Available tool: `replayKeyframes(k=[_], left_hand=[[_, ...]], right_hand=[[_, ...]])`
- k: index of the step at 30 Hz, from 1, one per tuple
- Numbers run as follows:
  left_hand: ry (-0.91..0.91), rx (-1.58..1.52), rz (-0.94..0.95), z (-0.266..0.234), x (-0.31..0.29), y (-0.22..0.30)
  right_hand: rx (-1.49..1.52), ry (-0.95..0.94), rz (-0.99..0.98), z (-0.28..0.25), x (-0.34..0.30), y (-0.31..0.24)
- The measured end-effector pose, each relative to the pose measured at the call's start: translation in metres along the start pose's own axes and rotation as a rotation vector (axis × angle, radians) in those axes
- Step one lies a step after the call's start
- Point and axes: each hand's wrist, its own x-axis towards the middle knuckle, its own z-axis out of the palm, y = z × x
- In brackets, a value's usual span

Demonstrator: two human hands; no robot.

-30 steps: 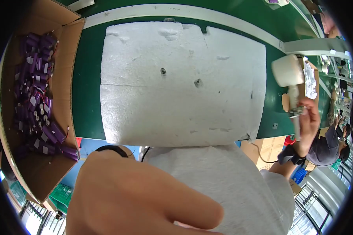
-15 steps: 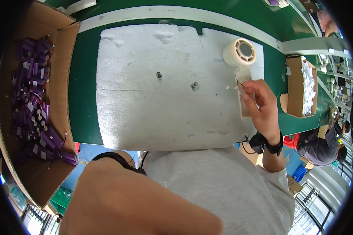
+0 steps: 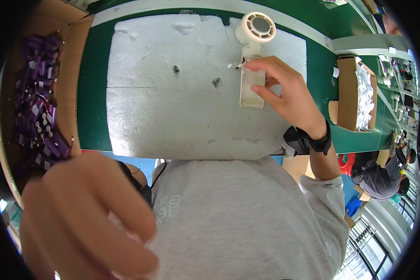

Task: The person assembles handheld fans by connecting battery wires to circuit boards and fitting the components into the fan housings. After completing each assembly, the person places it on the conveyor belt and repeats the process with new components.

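Observation:
A cream handheld fan (image 3: 252, 101) lies on a white foam board, its round head (image 3: 257, 28) at the far end and its hollow handle open upward. My right hand (image 3: 287, 91) reaches over the handle from the right, gripping it with thumb and index finger spaced apart. The index fingertip is by the handle's left wall, beside short wires with a small white connector (image 3: 230, 66). Close in front at lower left, my left hand (image 3: 86, 219) is blurred, its fingers curled; what lies between them, if anything, I cannot make out.
The foam board (image 3: 163, 116) covers much of a green bench (image 3: 92, 107). At left stands a cardboard box (image 3: 72, 60) of purple battery cells (image 3: 39, 93). Another cardboard box (image 3: 347, 93) with white pieces is at right. A person (image 3: 382, 175) works farther right.
The fan has shifted left and away on the foam, with my right hand following and its fingers spreading from a pinch on a wire. My left hand has come into view at lower left.

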Motion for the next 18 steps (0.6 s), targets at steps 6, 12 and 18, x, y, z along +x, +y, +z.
replayKeyframes(k=[6,12,18], left_hand=[[0.393,0.681,-0.712,-0.023,-0.009,-0.055],[0.226,0.828,-0.630,0.007,0.017,-0.134],[0.134,1.248,-0.482,-0.022,0.011,-0.148]], right_hand=[[0.154,-0.025,0.123,-0.037,-0.013,-0.021],[0.771,0.303,0.023,-0.002,0.009,-0.023],[0.957,0.497,0.231,-0.020,0.017,0.019]])
